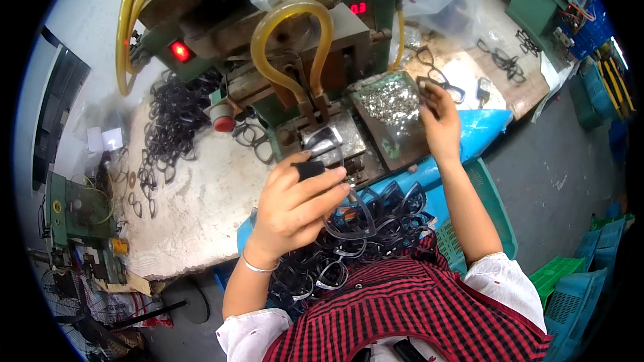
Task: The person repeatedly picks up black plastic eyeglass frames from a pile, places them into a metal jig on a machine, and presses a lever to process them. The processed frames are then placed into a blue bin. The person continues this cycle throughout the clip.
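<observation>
The left hand (295, 201) is clamped on a black spectacle frame (349, 218), holding it just in front of the green press (302, 60) and its metal fixture (322, 142). The right hand (439, 117) reaches to the tray of small metal parts (389, 100), fingers pinched together at its far edge; whether they hold a part I cannot tell. Keeping the frame level and square to the fixture looks wise. Room is tight: the yellow hose (295, 27) loops overhead, loose frames (171, 121) crowd the bench (194, 208), and a blue basket of frames (483, 188) sits in the lap.
</observation>
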